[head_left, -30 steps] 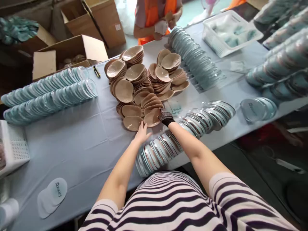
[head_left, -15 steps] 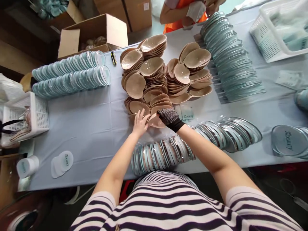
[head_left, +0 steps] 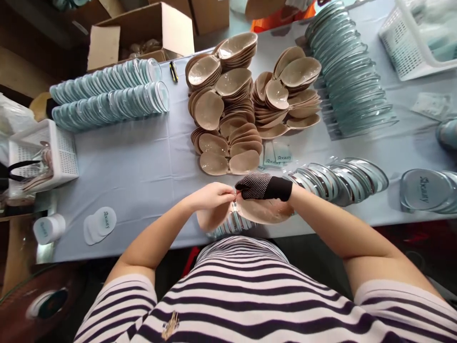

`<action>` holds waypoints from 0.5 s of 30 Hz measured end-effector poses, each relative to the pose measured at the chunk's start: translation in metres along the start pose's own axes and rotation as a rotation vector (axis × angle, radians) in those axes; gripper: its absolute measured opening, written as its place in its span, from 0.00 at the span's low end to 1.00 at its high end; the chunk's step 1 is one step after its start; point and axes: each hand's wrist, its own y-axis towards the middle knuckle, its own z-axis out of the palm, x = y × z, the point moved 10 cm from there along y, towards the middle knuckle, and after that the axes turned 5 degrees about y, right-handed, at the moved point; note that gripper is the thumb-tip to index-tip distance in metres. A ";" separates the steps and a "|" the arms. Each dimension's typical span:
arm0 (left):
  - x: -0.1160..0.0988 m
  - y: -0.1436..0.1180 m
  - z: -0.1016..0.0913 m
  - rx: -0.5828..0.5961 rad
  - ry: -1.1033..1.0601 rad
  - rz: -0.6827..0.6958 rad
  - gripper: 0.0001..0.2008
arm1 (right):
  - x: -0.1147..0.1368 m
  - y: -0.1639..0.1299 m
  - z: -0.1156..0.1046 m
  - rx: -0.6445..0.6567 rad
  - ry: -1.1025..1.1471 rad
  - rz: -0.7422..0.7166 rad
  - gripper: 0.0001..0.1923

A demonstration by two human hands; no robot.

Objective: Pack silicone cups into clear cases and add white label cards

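Note:
Just in front of my striped shirt I hold a beige stick-on bra [head_left: 266,212], its two glossy cups joined in the middle. My bare left hand [head_left: 214,195] pinches it by the centre join. My right hand [head_left: 263,186], in a black dotted glove, is closed on the other side of the same join. Beyond my hands lie overlapping stacks of beige bras [head_left: 209,110], with a second group of bras [head_left: 300,72] to their right. Below the held bra, a row of clear-and-teal rounded packs [head_left: 233,225] is partly covered.
Rows of teal round packs [head_left: 110,105] lie at the left, near a yellow-black cutter [head_left: 173,71]. White baskets [head_left: 67,150] stand at both sides. A long stack of clear pieces [head_left: 352,71] lies far right. Printed cards [head_left: 282,151] and round white cards [head_left: 107,220] rest on the cloth.
Both hands have come back from the front of the bra stacks toward my body, bringing one bra with them. The co-worker's arms at the top have mostly left the view.

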 end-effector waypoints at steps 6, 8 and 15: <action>0.039 -0.046 0.052 0.144 -0.256 -0.046 0.12 | 0.023 0.001 0.055 0.083 0.042 0.139 0.09; 0.050 -0.060 0.061 0.109 -0.289 -0.084 0.12 | 0.029 0.004 0.070 0.073 0.075 0.196 0.08; 0.067 -0.101 0.072 -0.062 -0.206 -0.096 0.12 | 0.045 0.003 0.111 -0.203 0.125 0.334 0.09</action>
